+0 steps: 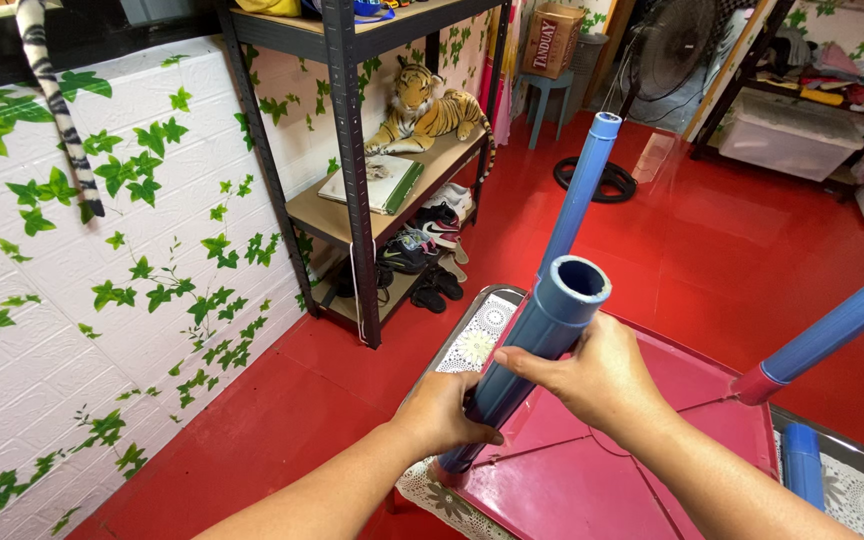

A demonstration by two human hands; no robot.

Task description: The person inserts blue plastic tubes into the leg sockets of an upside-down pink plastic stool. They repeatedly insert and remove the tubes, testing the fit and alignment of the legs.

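Observation:
A red plastic table [592, 480] lies upside down in front of me, its underside up. A blue tube leg [542, 330] stands tilted at its near left corner, its open end toward me. My left hand [447, 410] grips the leg low down, near its socket. My right hand [597, 375] wraps the same leg higher up. A second blue leg [582, 185] rises behind it, and a third blue leg [837, 325] slants out from a red socket at the right. A loose blue tube [800, 462] lies at the right edge.
The upturned table rests on a surface with a white lace cloth [477, 345]. A dark metal shelf [352, 180] to the left holds a plush tiger [422, 110], a book and shoes. A standing fan [652, 70] and a storage rack [802, 110] stand on the red floor [732, 240] behind.

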